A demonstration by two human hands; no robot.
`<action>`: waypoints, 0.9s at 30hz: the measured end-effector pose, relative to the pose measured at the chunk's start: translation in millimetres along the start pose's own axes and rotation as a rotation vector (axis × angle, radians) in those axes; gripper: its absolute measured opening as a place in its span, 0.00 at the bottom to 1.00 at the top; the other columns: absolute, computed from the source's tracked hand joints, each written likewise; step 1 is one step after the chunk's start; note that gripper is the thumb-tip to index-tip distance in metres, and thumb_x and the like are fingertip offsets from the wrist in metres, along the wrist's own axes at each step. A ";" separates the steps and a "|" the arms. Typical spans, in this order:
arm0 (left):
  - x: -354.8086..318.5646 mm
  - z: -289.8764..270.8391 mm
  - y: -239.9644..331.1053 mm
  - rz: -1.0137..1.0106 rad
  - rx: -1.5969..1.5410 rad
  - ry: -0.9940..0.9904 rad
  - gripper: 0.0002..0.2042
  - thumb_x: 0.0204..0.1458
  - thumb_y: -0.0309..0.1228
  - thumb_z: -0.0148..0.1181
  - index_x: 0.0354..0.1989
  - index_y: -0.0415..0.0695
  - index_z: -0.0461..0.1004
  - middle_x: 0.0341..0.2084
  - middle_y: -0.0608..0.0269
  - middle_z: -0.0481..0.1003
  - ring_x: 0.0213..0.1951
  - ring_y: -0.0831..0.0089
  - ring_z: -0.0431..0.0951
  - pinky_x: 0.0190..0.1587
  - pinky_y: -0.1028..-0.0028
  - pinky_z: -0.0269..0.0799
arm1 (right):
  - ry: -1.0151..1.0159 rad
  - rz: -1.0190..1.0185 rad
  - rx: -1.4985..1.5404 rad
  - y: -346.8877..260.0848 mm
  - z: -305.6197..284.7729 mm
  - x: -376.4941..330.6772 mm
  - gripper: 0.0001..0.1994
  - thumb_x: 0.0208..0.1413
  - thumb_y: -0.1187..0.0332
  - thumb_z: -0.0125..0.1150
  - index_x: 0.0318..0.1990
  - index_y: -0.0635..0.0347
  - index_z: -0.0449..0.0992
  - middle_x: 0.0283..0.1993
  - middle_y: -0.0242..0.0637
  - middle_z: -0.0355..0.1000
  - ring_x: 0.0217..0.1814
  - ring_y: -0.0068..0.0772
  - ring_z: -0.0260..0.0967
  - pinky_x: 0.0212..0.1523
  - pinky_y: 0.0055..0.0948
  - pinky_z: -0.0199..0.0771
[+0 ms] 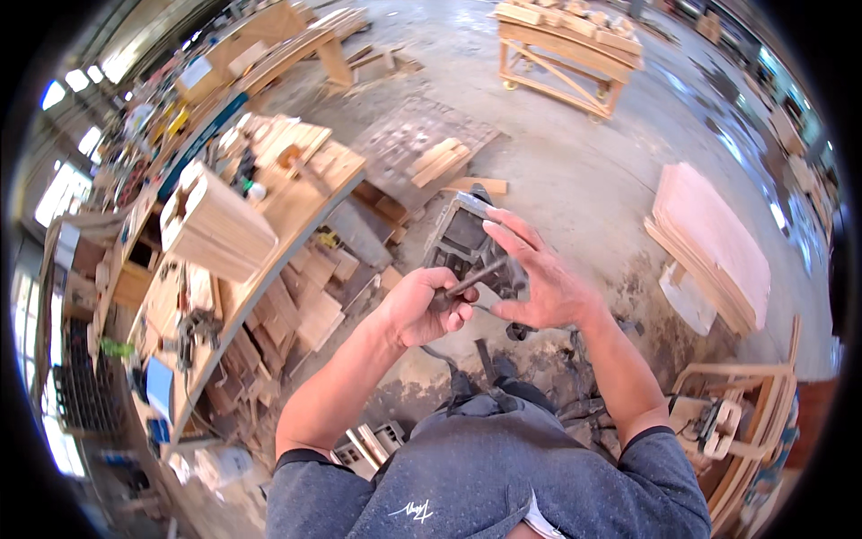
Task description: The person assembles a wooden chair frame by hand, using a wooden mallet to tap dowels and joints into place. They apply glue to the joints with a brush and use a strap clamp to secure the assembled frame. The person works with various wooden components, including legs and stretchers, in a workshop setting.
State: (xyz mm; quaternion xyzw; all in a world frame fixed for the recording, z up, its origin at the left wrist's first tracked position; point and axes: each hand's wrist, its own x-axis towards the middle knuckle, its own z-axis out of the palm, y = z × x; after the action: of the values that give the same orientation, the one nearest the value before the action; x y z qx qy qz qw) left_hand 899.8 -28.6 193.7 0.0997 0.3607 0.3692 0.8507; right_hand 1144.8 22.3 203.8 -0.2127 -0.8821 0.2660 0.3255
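In front of my chest, my left hand (429,305) is closed around a slim dark rod (476,278) that slants up to the right. Its kind does not show clearly. My right hand (549,286) is held just to the right of the rod, fingers stretched and apart; nothing can be seen in its grasp. Below and beyond both hands is a grey metal frame-like machine (460,225) with dark inner parts, partly covered by my hands.
At left, a workbench (305,202) carries a tall wooden box (220,225), tools and wood scraps. Offcuts (301,301) pile up beneath it. Stacked boards (709,242) lean at right, above wooden frames (736,422). A wheeled wooden cart (566,63) stands far off.
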 end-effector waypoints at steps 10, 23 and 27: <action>-43.3 30.6 -7.3 0.274 -0.048 -0.137 0.23 0.70 0.49 0.39 0.37 0.42 0.71 0.27 0.60 0.75 0.27 0.63 0.82 0.28 0.70 0.78 | 0.228 0.182 0.910 -21.7 56.8 84.7 0.20 0.73 0.56 0.44 0.39 0.66 0.74 0.55 0.53 0.73 0.66 0.50 0.68 0.65 0.47 0.66; 17.8 -10.3 -43.3 1.293 0.717 0.246 0.40 0.53 0.53 0.70 0.64 0.36 0.62 0.63 0.50 0.68 0.61 0.64 0.71 0.63 0.59 0.67 | -0.033 0.306 1.636 0.5 -41.9 146.0 0.22 0.74 0.57 0.43 0.25 0.55 0.66 0.31 0.30 0.65 0.25 0.23 0.71 0.49 0.44 0.84; 5.9 -9.9 -3.6 0.566 0.091 -0.535 0.33 0.68 0.58 0.43 0.62 0.37 0.69 0.55 0.52 0.74 0.59 0.69 0.72 0.63 0.68 0.65 | -0.125 0.315 1.592 -14.0 -52.6 147.1 0.23 0.73 0.54 0.44 0.23 0.53 0.65 0.31 0.32 0.65 0.22 0.26 0.67 0.40 0.39 0.81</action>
State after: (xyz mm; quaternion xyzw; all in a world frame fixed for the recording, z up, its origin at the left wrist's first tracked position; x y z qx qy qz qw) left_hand 897.7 -28.0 181.9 0.3255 0.1005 0.5337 0.7740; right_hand 1075.5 109.6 314.2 -0.0239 -0.4048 0.8675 0.2881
